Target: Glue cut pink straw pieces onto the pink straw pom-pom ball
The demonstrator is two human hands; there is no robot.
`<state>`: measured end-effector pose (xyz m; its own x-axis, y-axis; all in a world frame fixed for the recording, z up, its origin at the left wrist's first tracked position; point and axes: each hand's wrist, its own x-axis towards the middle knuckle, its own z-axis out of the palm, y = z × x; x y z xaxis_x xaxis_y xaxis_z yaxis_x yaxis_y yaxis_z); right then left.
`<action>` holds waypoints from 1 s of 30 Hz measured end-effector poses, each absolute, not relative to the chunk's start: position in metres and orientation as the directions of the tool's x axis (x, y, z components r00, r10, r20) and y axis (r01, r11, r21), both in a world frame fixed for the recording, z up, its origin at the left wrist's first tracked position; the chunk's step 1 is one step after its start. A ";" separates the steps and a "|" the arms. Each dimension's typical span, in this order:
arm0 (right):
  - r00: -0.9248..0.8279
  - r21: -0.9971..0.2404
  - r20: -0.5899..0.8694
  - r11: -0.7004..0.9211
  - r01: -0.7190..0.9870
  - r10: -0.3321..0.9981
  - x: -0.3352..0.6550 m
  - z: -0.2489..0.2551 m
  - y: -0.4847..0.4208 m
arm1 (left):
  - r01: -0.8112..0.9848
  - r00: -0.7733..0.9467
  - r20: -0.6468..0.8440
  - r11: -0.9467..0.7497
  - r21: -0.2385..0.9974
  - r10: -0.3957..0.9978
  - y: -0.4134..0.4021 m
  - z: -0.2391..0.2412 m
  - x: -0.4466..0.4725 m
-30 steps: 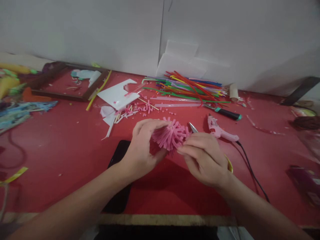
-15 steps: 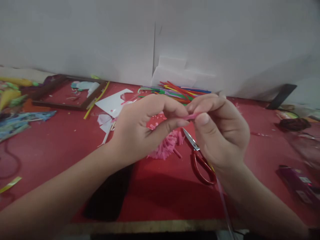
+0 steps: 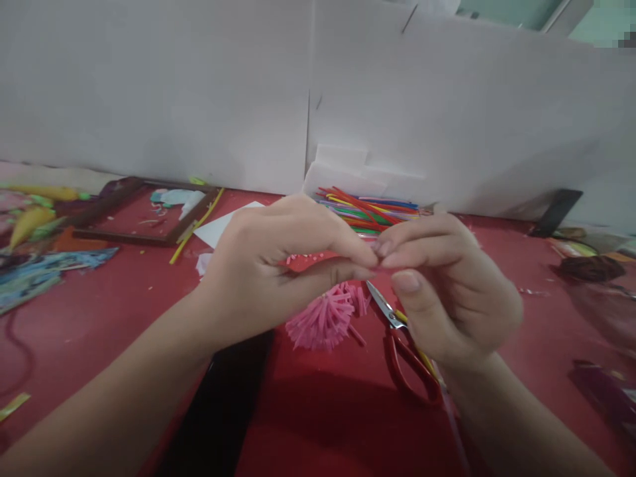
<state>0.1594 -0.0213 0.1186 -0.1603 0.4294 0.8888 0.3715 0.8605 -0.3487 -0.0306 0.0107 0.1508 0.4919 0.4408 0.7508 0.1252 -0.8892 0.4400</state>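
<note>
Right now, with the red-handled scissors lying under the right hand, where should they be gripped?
Probably by the red handle loops, coming from the near table edge. The scissors lie flat, with the metal blades pointing away toward the pink tassel, so the loops are the nearer, blunt end.

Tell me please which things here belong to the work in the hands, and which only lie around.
In use:
left hand and right hand, pinching a small pink piece
pink tuft beneath them
red scissors

Lying about:
coloured straws
wooden frame
white paper
black phone
</note>
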 end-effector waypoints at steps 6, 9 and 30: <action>-0.097 -0.414 0.877 0.843 0.343 0.470 0.154 0.116 -0.023 | 0.047 0.514 0.679 -0.808 0.588 0.524 0.008 0.148 -0.033; -0.013 -0.509 0.843 0.805 0.305 0.538 0.151 0.112 -0.021 | 0.067 0.487 0.626 -0.740 0.669 0.610 0.007 0.147 -0.032; -0.199 -0.411 0.847 0.844 0.344 0.494 0.160 0.121 -0.022 | 0.181 0.517 0.742 -0.901 0.394 0.428 0.017 0.146 -0.037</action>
<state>0.1605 -0.0224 0.1211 -0.1989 0.4935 0.8467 0.3443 0.8441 -0.4111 -0.0374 0.0174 0.1460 0.5166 0.4277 0.7418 0.1806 -0.9012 0.3939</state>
